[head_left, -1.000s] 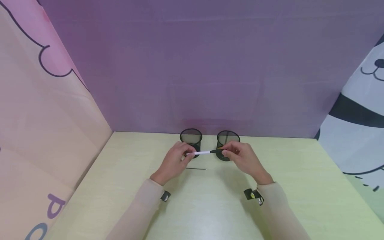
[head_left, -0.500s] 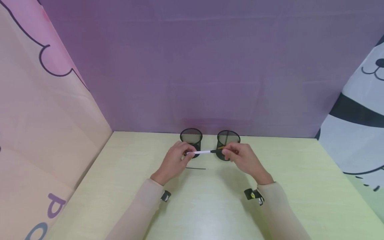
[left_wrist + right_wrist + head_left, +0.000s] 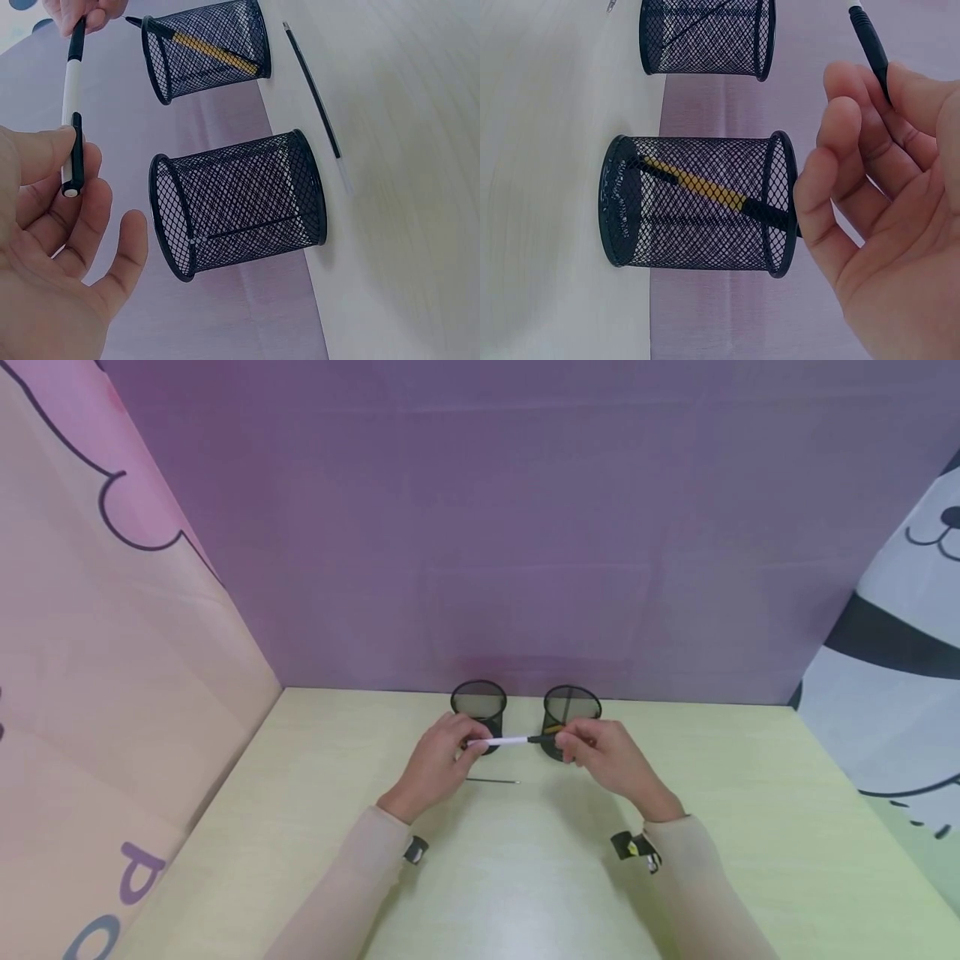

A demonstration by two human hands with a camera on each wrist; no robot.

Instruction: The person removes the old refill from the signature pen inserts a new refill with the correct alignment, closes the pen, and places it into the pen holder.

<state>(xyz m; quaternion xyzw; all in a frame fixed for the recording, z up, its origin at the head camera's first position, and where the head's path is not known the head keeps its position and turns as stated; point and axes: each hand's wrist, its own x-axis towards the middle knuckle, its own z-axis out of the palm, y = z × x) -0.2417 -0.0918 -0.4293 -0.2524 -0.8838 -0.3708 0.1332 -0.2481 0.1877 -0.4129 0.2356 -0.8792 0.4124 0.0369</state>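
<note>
Between my hands a white pen (image 3: 510, 741) with black ends is held level above the table. My left hand (image 3: 435, 764) pinches its clip end between thumb and fingers. My right hand (image 3: 618, 764) pinches the black tip end, and the tip itself is hidden by the fingers. On the table below lies a thin black refill (image 3: 313, 94) with a clear end. Behind the hands stand two black mesh pen cups, the left cup (image 3: 240, 202) and the right cup (image 3: 697, 150). A yellow and black pen (image 3: 712, 193) leans inside the right cup.
The pale table (image 3: 525, 877) ends at a purple backdrop (image 3: 480, 527) just behind the cups. Printed cloth panels rise at the left (image 3: 135, 677) and right (image 3: 900, 693) sides.
The fingers of my right hand have shifted slightly at the black end of the pen. Left hand, cups and refill look unchanged.
</note>
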